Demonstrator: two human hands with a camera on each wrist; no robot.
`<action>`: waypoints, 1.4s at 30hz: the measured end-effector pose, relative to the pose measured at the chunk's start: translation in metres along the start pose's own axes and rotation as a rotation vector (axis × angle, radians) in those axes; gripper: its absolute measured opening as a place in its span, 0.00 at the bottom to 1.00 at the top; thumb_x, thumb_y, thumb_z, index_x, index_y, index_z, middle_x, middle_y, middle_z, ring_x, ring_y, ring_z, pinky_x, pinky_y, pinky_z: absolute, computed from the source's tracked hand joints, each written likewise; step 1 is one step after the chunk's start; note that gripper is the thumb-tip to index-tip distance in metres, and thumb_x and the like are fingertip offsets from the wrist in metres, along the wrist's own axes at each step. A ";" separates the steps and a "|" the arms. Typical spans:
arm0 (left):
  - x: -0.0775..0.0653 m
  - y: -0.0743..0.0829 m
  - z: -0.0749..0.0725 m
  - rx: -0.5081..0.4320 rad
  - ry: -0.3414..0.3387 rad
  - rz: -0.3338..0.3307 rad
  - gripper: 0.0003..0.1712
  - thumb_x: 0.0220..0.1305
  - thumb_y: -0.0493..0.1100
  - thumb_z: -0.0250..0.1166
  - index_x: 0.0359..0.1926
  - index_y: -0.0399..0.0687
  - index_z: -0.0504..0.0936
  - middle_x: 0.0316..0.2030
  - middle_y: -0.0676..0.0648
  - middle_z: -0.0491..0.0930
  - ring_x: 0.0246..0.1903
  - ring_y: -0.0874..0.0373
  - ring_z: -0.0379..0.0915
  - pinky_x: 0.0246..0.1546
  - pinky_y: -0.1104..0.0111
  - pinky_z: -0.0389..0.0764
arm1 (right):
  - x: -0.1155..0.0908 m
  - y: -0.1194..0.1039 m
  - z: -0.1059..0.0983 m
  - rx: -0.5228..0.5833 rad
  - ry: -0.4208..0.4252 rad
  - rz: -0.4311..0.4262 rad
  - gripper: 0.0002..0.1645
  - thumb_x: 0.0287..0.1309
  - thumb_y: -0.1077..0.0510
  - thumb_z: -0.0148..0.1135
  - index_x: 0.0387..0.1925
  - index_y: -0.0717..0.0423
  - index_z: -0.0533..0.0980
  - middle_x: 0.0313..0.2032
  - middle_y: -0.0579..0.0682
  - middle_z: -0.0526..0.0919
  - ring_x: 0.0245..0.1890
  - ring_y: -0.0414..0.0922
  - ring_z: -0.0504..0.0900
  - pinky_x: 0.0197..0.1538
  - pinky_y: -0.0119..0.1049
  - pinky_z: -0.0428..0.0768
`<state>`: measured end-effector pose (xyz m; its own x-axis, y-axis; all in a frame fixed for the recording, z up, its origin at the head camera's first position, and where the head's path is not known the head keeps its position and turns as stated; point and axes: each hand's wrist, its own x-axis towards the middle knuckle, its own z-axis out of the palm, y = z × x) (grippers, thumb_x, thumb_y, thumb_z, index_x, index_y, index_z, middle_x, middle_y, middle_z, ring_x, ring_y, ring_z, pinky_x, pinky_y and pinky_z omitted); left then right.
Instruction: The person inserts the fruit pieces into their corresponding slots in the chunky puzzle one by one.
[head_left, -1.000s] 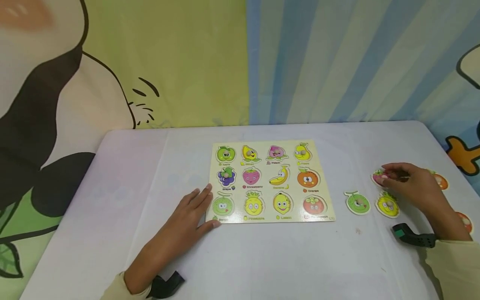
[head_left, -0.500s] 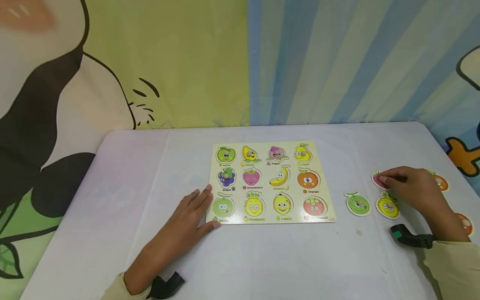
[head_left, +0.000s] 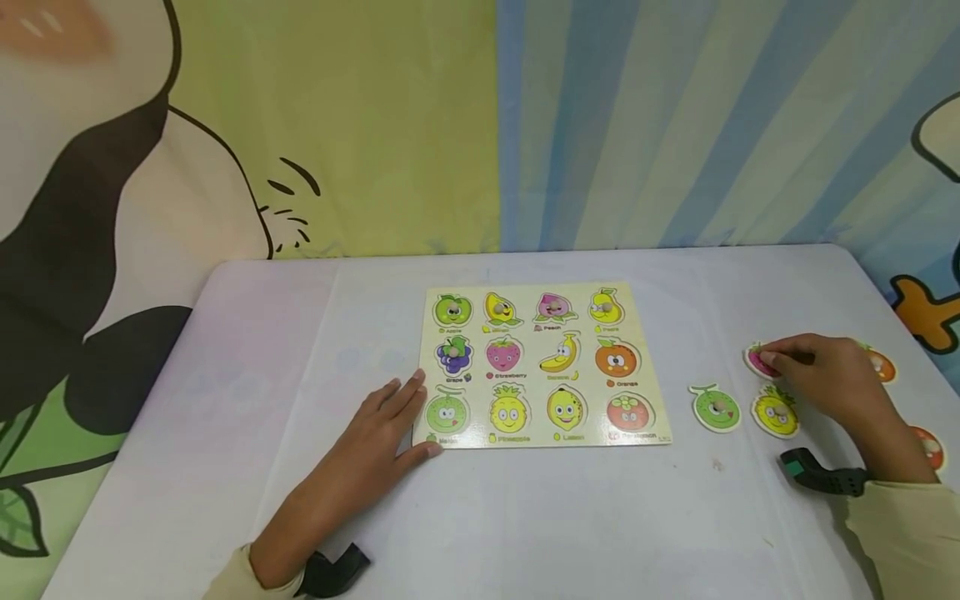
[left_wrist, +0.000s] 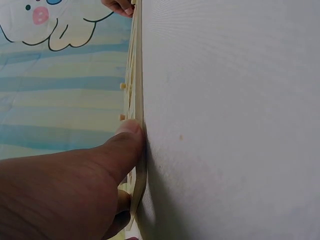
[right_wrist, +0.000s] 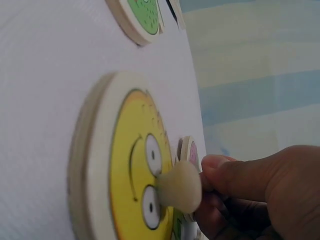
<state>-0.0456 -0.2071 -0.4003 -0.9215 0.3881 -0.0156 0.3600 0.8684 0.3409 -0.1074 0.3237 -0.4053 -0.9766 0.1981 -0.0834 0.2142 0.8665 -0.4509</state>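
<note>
My left hand (head_left: pixel 386 425) lies at the lower left corner of a fruit puzzle board (head_left: pixel 537 408), fingers straight over its edge; the left wrist view shows the thumb (left_wrist: pixel 130 131) against the board's side. At the right, my right hand (head_left: pixel 836 375) pinches a pink strawberry puzzle piece (head_left: pixel 754 358) by its knob, between thumb and fingertips. The fingers partly cover that piece. Just below it lies a yellow pineapple piece (head_left: pixel 775 414), whose pale knob (right_wrist: pixel 182 187) stands in front of the hand in the right wrist view.
A green melon piece (head_left: pixel 716 408) lies left of the pineapple. Beyond my right hand are an orange piece (head_left: pixel 882 364) and a red piece (head_left: pixel 930 447), both partly hidden. Knobbed pieces such as the grape (head_left: pixel 453 354) sit in the board. A printed cloth wall (head_left: pixel 375 133) backs the white table (head_left: pixel 525 525).
My right hand's fingertips have closed onto the strawberry piece's knob, the hand shifting slightly down. In the last half second it has barely moved. My left hand stays on the board's edge.
</note>
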 end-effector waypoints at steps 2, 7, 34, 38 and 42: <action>0.000 0.000 0.000 0.003 -0.004 0.002 0.48 0.57 0.55 0.72 0.72 0.39 0.62 0.74 0.46 0.53 0.69 0.39 0.51 0.63 0.49 0.64 | -0.001 -0.002 -0.001 0.002 0.006 0.007 0.20 0.67 0.55 0.60 0.48 0.70 0.77 0.44 0.70 0.77 0.44 0.64 0.71 0.34 0.46 0.76; -0.001 0.000 0.000 0.005 -0.009 0.000 0.49 0.56 0.55 0.72 0.72 0.40 0.62 0.74 0.46 0.53 0.70 0.39 0.50 0.63 0.49 0.64 | -0.004 -0.010 -0.005 0.014 0.022 0.014 0.19 0.68 0.56 0.59 0.48 0.71 0.77 0.46 0.71 0.76 0.46 0.66 0.70 0.35 0.49 0.75; -0.001 -0.002 0.001 -0.006 -0.015 -0.012 0.48 0.57 0.55 0.72 0.72 0.40 0.61 0.74 0.47 0.52 0.70 0.40 0.49 0.63 0.48 0.63 | -0.014 -0.061 0.000 0.132 0.101 -0.166 0.17 0.66 0.56 0.62 0.46 0.68 0.80 0.40 0.66 0.83 0.36 0.56 0.79 0.28 0.19 0.70; -0.001 -0.002 0.001 -0.007 -0.014 -0.010 0.48 0.57 0.54 0.72 0.72 0.40 0.61 0.74 0.46 0.52 0.70 0.40 0.49 0.64 0.48 0.63 | -0.016 -0.072 0.003 0.153 0.117 -0.213 0.14 0.65 0.59 0.62 0.45 0.67 0.81 0.39 0.64 0.83 0.35 0.54 0.80 0.28 0.20 0.71; -0.001 -0.002 0.002 -0.003 -0.012 -0.003 0.48 0.57 0.55 0.71 0.72 0.39 0.62 0.74 0.46 0.52 0.70 0.40 0.49 0.64 0.49 0.63 | -0.018 -0.082 0.004 0.164 0.124 -0.230 0.13 0.65 0.59 0.62 0.45 0.66 0.82 0.41 0.63 0.83 0.36 0.52 0.79 0.30 0.21 0.71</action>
<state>-0.0453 -0.2084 -0.4026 -0.9208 0.3891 -0.0282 0.3565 0.8687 0.3439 -0.1076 0.2474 -0.3708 -0.9875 0.0683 0.1421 -0.0280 0.8113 -0.5840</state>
